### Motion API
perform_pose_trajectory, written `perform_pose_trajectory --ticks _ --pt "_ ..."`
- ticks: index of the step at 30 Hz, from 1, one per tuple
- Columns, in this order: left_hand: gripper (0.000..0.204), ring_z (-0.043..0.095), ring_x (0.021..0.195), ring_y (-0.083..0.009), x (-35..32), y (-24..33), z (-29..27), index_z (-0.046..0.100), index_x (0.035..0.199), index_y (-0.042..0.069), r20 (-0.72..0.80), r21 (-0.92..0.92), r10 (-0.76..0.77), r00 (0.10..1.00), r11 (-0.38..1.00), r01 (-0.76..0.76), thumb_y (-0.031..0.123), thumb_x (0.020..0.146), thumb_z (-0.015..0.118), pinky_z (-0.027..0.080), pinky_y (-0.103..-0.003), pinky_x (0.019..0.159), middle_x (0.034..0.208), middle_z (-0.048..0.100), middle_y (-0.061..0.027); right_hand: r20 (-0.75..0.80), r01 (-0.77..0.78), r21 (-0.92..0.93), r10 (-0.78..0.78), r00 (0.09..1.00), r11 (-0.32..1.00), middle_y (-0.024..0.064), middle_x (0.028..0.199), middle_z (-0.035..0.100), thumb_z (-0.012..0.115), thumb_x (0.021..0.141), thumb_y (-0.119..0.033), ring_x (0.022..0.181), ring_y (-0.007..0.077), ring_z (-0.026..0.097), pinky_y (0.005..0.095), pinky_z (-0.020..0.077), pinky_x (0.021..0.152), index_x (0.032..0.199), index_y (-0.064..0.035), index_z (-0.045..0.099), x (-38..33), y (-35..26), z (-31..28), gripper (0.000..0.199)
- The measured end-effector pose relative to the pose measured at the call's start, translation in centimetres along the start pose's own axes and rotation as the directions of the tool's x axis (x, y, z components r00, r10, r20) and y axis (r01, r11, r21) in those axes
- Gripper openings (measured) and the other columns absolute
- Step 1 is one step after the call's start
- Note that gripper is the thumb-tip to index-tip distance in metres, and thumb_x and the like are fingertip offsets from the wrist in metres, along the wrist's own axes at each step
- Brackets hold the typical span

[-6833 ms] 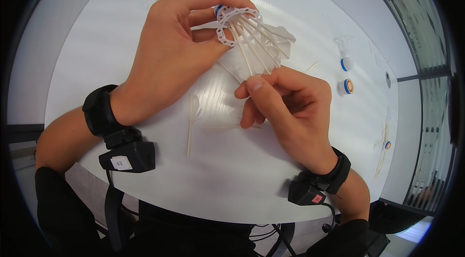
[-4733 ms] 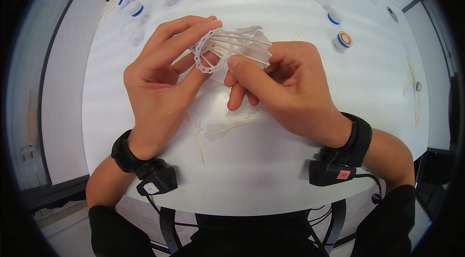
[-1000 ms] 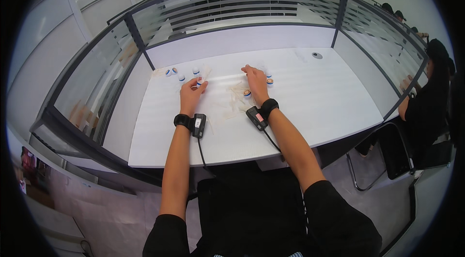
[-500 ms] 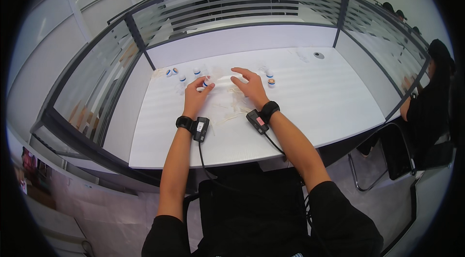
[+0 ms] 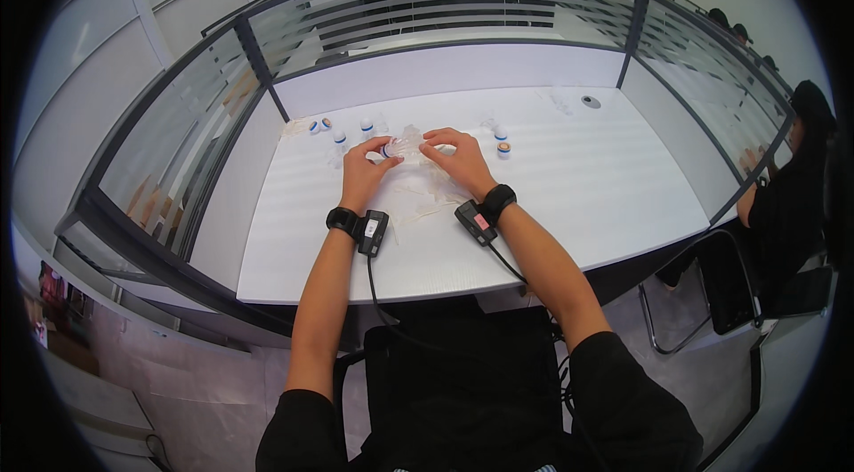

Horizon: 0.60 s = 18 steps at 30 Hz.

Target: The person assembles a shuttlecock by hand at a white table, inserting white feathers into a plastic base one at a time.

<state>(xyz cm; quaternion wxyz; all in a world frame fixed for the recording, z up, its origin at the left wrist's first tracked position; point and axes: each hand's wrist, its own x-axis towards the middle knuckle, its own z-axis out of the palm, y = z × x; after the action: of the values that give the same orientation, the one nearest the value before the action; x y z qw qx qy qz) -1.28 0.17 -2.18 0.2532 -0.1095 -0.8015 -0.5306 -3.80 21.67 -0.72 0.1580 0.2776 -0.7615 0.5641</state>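
Between finger and thumb of my left hand (image 5: pixel 362 177) is a small white container with a blue band (image 5: pixel 386 152), mostly covered by the fingers. Crumpled clear plastic film (image 5: pixel 410 139) spreads from it toward my right hand (image 5: pixel 461 162). The right fingers and thumb are closed on the film's other side. Beneath the hands, pale thin strips (image 5: pixel 427 205) lie loose on the white desk (image 5: pixel 578 187). Both wrists wear black straps with small boxes and cables.
Left of my hands stand several similar containers (image 5: pixel 340 139). Two more, one a container with an orange-brown end (image 5: pixel 503 151), stand to the right. Low partitions (image 5: pixel 445 67) enclose the desk. A cable hole (image 5: pixel 591 102) is at the far right. A person in black (image 5: pixel 796 178) sits beyond the right partition.
My right hand was apart with fingers spread. Its fingers have now come in and closed on the clear film, which is spread out between the hands. The left hand keeps the container.
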Motion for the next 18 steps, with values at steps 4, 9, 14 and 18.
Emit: perform_pose_trajectory --ticks 4,9,14,18 --pt "0.038 0.064 0.080 -0.0126 -0.01 -0.31 0.09 0.076 0.108 0.007 -0.010 0.012 0.018 1.000 1.000 -0.018 0.015 0.071 0.084 0.048 -0.028 0.066 0.092 0.073 -0.0050 -0.004 0.033 -0.004 -0.033 0.999 0.999 0.0143 0.108 0.073 0.077 0.082 -0.017 0.100 0.0251 0.070 0.0340 0.0511 0.091 0.091 0.0005 0.074 -0.06 0.28 0.07 0.020" --pt "0.040 0.061 0.072 -0.0118 0.07 -0.53 -0.04 0.077 0.108 0.007 -0.007 0.027 0.005 1.000 1.000 -0.005 0.016 0.070 0.086 0.047 -0.027 0.064 0.089 0.071 -0.0040 -0.013 0.052 -0.010 -0.052 0.999 0.999 0.0138 0.106 0.074 0.075 0.082 -0.015 0.099 0.0248 0.070 0.0337 0.0512 0.090 0.088 0.0015 0.073 0.04 0.30 0.05 0.018" --pt "0.040 0.060 0.069 -0.0109 0.06 -0.66 -0.18 0.076 0.108 0.006 -0.010 0.009 -0.007 1.000 1.000 0.007 0.019 0.071 0.086 0.046 -0.027 0.063 0.084 0.069 -0.0031 -0.018 0.038 0.005 -0.038 0.999 0.999 0.0128 0.104 0.074 0.074 0.082 -0.015 0.098 0.0244 0.070 0.0336 0.0514 0.089 0.089 0.0011 0.072 -0.06 -0.05 0.24 0.017" --pt "0.039 0.060 0.070 -0.0106 0.03 -0.41 0.07 0.076 0.109 0.004 -0.033 0.021 0.008 0.999 1.000 -0.007 0.023 0.076 0.085 0.046 -0.027 0.063 0.081 0.068 -0.0031 -0.034 0.016 0.024 -0.016 0.999 1.000 0.0119 0.102 0.074 0.073 0.084 -0.016 0.096 0.0239 0.069 0.0343 0.0515 0.089 0.091 0.0003 0.073 0.08 0.36 0.22 0.017"
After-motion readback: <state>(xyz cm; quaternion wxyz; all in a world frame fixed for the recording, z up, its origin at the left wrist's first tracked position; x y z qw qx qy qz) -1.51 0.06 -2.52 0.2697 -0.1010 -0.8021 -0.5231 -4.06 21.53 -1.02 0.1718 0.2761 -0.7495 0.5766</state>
